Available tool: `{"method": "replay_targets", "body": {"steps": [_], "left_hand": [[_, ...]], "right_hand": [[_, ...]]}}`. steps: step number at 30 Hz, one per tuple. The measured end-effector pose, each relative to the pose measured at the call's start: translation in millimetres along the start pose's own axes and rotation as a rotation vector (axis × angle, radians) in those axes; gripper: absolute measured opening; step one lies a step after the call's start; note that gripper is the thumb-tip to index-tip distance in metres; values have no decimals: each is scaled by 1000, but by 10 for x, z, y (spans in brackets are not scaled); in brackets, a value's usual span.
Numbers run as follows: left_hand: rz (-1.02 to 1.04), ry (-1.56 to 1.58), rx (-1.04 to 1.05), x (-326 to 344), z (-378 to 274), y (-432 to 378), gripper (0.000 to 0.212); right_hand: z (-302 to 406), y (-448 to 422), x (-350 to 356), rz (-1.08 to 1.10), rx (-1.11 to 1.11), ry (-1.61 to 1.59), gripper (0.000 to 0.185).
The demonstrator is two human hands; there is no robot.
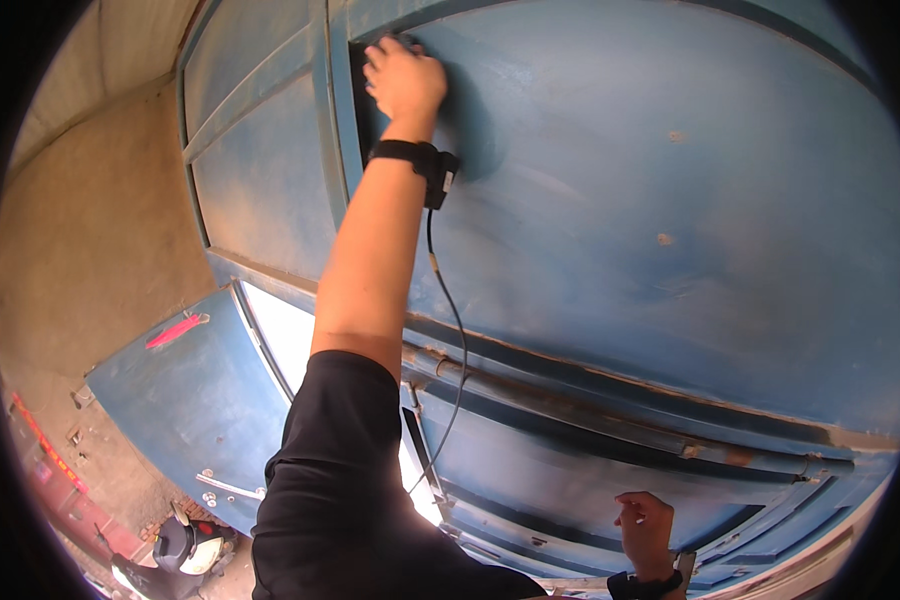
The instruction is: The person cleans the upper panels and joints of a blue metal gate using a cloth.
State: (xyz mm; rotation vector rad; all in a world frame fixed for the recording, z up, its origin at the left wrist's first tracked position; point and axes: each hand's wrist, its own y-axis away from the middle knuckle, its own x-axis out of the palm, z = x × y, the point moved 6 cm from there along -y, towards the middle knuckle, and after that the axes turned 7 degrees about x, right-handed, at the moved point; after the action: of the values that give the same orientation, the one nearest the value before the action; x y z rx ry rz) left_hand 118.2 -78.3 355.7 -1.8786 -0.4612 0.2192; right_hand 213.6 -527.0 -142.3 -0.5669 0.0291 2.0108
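Observation:
My left hand is raised to the upper left corner of a large blue painted metal panel. Its fingers are bent around a dark object, mostly hidden, against the panel by the raised frame edge. A black strap with a small box circles that wrist, and a black cable hangs from it. Lower down on the right, my right hand is loosely curled in front of the lower blue metalwork, with no object visible in it. A black band is on its wrist.
A rusty horizontal metal pipe runs below the panel. At the left, a blue door leaf stands swung out, with a metal handle and a pink strip. A scooter is parked on the ground beyond it.

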Motion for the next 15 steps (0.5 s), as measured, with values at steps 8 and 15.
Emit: {"method": "replay_targets", "body": {"steps": [8, 15], "left_hand": [[-55, 48, -289, -146, 370, -241, 44], [-13, 107, 23, 3, -890, 327, 45]], "right_hand": [[124, 0, 100, -2, -97, -17, 12], [50, -8, 29, -61, -122, 1, 9]]}}
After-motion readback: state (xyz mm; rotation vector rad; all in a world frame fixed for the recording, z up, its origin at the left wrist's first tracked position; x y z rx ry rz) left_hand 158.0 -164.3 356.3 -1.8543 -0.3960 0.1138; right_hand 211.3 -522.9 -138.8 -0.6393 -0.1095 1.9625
